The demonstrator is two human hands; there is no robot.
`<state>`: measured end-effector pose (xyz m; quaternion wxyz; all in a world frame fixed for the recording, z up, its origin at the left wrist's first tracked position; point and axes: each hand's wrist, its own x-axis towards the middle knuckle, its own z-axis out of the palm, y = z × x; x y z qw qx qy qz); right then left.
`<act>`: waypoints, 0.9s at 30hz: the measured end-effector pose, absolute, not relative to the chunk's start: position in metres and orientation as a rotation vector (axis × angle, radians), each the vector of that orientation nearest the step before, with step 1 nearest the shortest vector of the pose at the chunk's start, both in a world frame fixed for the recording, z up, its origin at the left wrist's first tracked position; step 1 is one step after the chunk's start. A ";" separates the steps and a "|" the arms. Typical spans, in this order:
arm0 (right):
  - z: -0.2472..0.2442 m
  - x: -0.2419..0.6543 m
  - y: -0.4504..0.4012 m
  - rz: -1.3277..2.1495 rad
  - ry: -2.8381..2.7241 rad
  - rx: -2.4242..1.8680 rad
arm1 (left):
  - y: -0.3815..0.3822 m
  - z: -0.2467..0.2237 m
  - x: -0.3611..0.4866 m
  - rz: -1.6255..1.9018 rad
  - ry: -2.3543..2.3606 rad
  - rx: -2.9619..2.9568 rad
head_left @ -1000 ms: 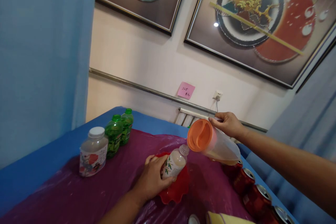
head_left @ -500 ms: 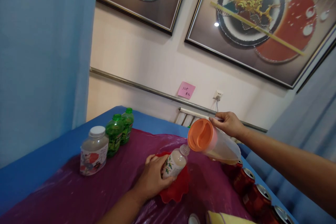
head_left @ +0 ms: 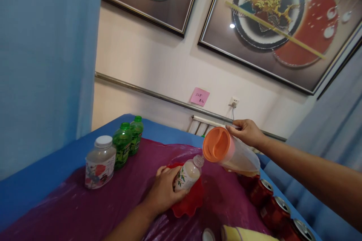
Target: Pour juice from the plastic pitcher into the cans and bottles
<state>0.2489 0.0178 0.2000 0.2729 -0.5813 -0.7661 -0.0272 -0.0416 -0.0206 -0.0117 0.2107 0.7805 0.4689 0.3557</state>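
Observation:
My left hand (head_left: 164, 192) is wrapped round a small clear bottle (head_left: 188, 175) with a leaf-patterned label, tilted to the right over a red scalloped dish (head_left: 188, 205). The bottle's mouth is uncapped. My right hand (head_left: 247, 133) grips a translucent pitcher (head_left: 240, 158) with an orange lid (head_left: 217, 144) from above. The pitcher lies nearly on its side, its lid beside the bottle's mouth, and some pale yellowish liquid shows along its lower side. Whether liquid is flowing between them is too small to tell.
At the left stand a white-capped jar (head_left: 100, 162) and two green bottles (head_left: 123, 145). Several red cans (head_left: 274, 211) line the right edge. A yellow cloth (head_left: 243, 233) and a white cap (head_left: 208, 234) lie in front. Purple plastic sheeting (head_left: 118, 203) covers the blue table (head_left: 166, 131).
The two hands, bottle and pitcher hold almost the same positions. The pitcher's far end sits very slightly differently, and the whole view has shifted a little.

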 end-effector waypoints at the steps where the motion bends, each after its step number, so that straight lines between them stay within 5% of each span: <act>1: 0.200 0.249 0.017 -0.073 -2.062 -1.562 | -0.021 -0.012 -0.042 0.990 1.300 2.171; 27: 0.199 0.248 0.016 -0.071 -2.060 -1.530 | -0.022 -0.012 -0.042 1.001 1.281 2.184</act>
